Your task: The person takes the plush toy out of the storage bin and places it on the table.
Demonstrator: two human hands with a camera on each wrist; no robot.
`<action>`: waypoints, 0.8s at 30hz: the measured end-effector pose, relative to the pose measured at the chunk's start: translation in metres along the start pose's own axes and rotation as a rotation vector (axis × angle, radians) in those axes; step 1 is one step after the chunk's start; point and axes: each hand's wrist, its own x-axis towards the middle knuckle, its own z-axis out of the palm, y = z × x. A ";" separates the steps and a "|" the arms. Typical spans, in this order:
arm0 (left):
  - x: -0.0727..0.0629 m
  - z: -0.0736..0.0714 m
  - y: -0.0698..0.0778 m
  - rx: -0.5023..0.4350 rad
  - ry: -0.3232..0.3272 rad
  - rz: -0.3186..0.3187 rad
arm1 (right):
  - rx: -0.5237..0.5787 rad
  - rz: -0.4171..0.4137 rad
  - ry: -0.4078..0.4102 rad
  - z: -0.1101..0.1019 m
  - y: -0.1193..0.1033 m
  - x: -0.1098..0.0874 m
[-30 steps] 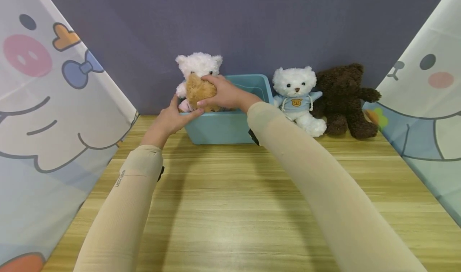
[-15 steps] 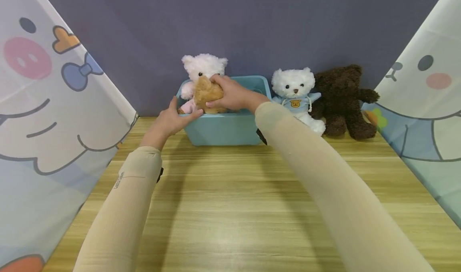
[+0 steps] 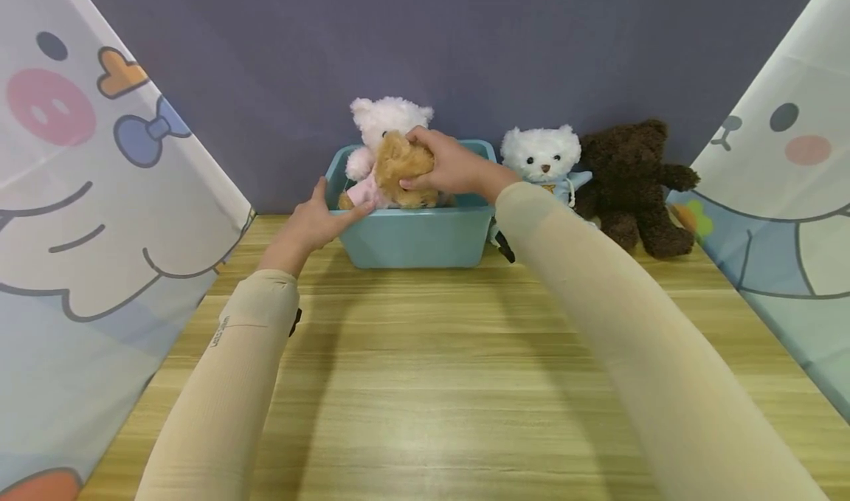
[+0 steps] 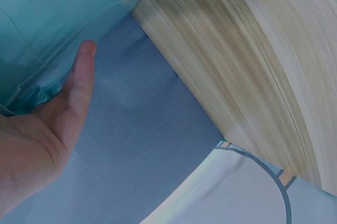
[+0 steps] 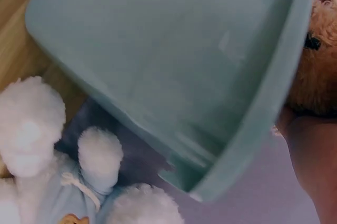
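Note:
In the head view my right hand [image 3: 451, 163] grips the head of a light-brown teddy bear [image 3: 398, 165]. That bear is in the blue plastic bin [image 3: 415, 243], its face low near the front rim. Behind it sits a white teddy bear [image 3: 392, 113] in pink, partly hidden by the brown bear and my hand. My left hand [image 3: 308, 224] touches the bin's front left corner, its thumb at the front rim. The left wrist view shows its fingers [image 4: 79, 92] straight along the bin's outer wall. Part of the brown bear's face [image 5: 321, 60] shows in the right wrist view.
Right of the bin sit a white teddy bear [image 3: 541, 150] in a blue top and a dark-brown teddy bear [image 3: 627, 184]. A grey wall [image 3: 465, 43] stands behind, with printed cloths at both sides. Wood-grain table [image 3: 398, 368] lies in front of the bin.
My right hand has moved right with the light-brown bear, and the white bear in pink has shifted right too. The left hand stays at the bin's corner.

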 end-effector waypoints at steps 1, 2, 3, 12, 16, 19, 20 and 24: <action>0.000 0.000 0.000 0.001 -0.002 0.003 | -0.019 0.004 0.006 -0.003 -0.001 -0.001; 0.000 0.000 0.000 0.000 -0.004 0.004 | -0.037 0.007 0.010 -0.005 -0.003 -0.002; -0.001 0.000 0.001 0.001 -0.005 0.005 | -0.057 0.008 0.014 -0.008 -0.005 -0.002; 0.000 -0.002 0.002 0.027 0.004 0.016 | -0.102 0.030 0.078 -0.044 -0.029 -0.013; 0.002 -0.003 0.002 0.031 -0.002 0.013 | -0.100 0.041 0.113 -0.060 -0.033 -0.024; 0.002 -0.004 0.000 0.032 -0.010 0.013 | -0.088 0.058 0.148 -0.068 -0.031 -0.033; 0.002 -0.004 -0.001 0.033 -0.009 0.017 | -0.080 0.063 0.162 -0.071 -0.030 -0.037; 0.002 -0.004 -0.004 0.022 -0.002 0.028 | -0.059 0.078 0.224 -0.082 -0.024 -0.052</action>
